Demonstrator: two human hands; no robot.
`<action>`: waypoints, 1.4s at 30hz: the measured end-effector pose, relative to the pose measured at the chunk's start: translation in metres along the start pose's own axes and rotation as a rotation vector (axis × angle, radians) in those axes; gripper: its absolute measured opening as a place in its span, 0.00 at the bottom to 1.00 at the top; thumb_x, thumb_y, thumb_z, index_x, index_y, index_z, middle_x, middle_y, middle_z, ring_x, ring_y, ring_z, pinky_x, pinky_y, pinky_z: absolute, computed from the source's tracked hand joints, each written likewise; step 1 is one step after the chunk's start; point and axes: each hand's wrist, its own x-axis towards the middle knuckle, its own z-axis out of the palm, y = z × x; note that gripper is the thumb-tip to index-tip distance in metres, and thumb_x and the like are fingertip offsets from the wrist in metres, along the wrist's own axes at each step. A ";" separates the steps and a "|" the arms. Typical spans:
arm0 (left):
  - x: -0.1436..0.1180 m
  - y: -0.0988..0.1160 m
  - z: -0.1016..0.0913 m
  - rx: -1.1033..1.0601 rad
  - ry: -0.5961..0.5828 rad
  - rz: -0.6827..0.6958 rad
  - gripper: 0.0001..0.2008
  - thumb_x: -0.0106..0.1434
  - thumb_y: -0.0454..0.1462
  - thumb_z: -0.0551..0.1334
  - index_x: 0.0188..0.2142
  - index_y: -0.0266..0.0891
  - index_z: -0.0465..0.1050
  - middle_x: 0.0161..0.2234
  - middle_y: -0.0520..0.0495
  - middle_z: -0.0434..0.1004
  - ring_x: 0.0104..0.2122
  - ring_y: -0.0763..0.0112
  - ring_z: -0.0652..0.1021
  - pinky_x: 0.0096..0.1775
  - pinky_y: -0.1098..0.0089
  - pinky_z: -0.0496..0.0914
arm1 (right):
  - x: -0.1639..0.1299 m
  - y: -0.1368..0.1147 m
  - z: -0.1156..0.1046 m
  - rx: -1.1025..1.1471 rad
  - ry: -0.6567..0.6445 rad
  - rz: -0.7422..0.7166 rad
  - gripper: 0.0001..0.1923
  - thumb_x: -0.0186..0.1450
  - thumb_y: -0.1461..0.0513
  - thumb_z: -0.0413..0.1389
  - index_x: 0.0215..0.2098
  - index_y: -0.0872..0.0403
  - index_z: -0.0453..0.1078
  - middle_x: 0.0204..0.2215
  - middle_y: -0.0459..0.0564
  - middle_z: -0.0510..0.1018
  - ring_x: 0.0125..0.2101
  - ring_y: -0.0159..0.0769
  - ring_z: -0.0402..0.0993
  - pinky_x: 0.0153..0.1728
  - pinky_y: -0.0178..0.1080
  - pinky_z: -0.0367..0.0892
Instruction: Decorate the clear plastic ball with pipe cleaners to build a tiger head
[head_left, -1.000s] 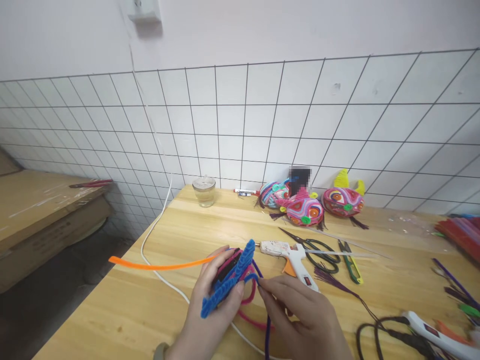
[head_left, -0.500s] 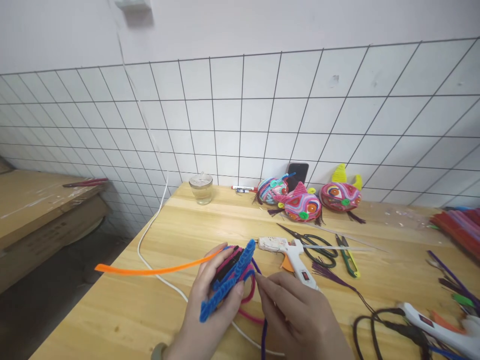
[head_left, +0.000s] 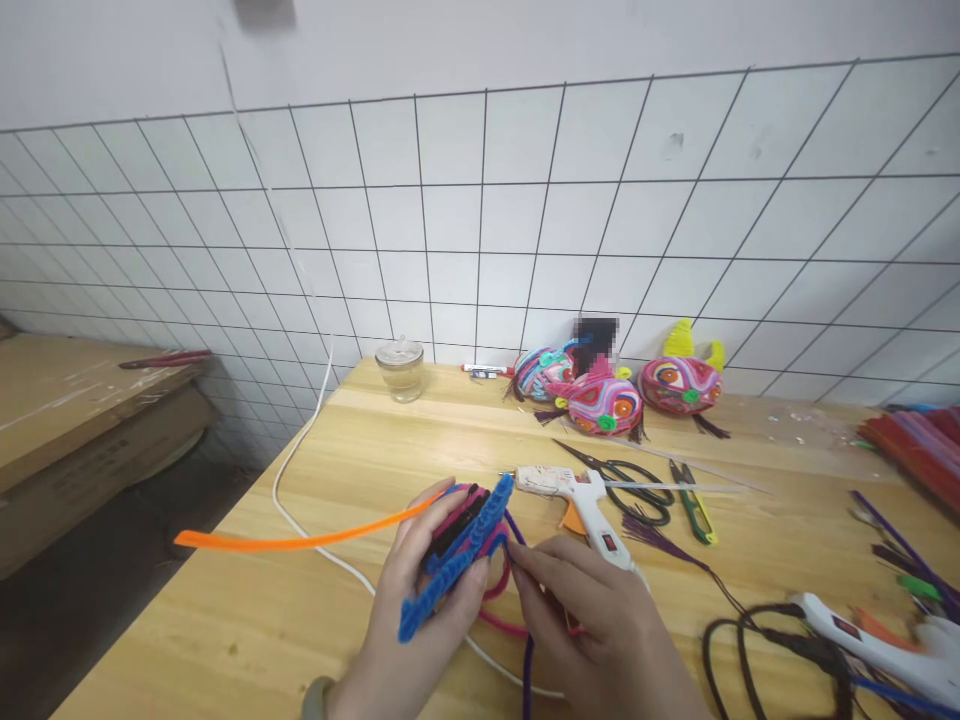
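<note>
Above the desk [head_left: 300, 620], near its front edge: left hand [head_left: 420, 620], fingers wrapped around a blue, pink and black pipe-cleaner bundle [head_left: 459, 545] trailing an orange stem [head_left: 300, 541] leftward. Right hand [head_left: 600, 630], fingers pinched narrow on a purple pipe cleaner [head_left: 529, 665] touching it. Just behind, a white glue gun [head_left: 581, 497] beside scissors [head_left: 626, 485].

A blurred dark object [head_left: 596, 332] stands behind the colourful craft pieces [head_left: 600, 400]. The second glue gun [head_left: 877, 650] runs off the right edge, its tip unseen.

Colours I see at my fingers

Blue, pink and black pipe-cleaner bundle [head_left: 459, 545]; orange pipe cleaner [head_left: 300, 541] leftward; purple pipe cleaner [head_left: 527, 670] below my fingertips.
</note>
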 end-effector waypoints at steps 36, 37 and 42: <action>-0.001 0.000 0.004 -0.006 0.019 -0.033 0.19 0.60 0.37 0.61 0.51 0.49 0.66 0.55 0.45 0.67 0.54 0.61 0.71 0.52 0.64 0.70 | -0.004 -0.001 0.004 -0.161 -0.020 -0.073 0.14 0.68 0.68 0.45 0.38 0.61 0.74 0.22 0.52 0.75 0.20 0.33 0.72 0.19 0.33 0.67; -0.001 0.001 0.004 -0.014 0.018 -0.039 0.19 0.60 0.37 0.61 0.51 0.48 0.66 0.55 0.44 0.68 0.54 0.61 0.72 0.52 0.63 0.70 | -0.003 -0.001 0.004 -0.133 -0.002 -0.053 0.14 0.68 0.67 0.46 0.38 0.61 0.74 0.22 0.51 0.75 0.20 0.33 0.72 0.19 0.33 0.67; 0.000 0.002 0.002 -0.034 0.022 -0.077 0.19 0.59 0.39 0.62 0.51 0.46 0.67 0.55 0.42 0.68 0.53 0.58 0.71 0.54 0.58 0.68 | -0.001 -0.001 0.004 -0.082 0.029 -0.001 0.11 0.66 0.66 0.49 0.39 0.59 0.73 0.21 0.49 0.76 0.20 0.32 0.73 0.20 0.31 0.67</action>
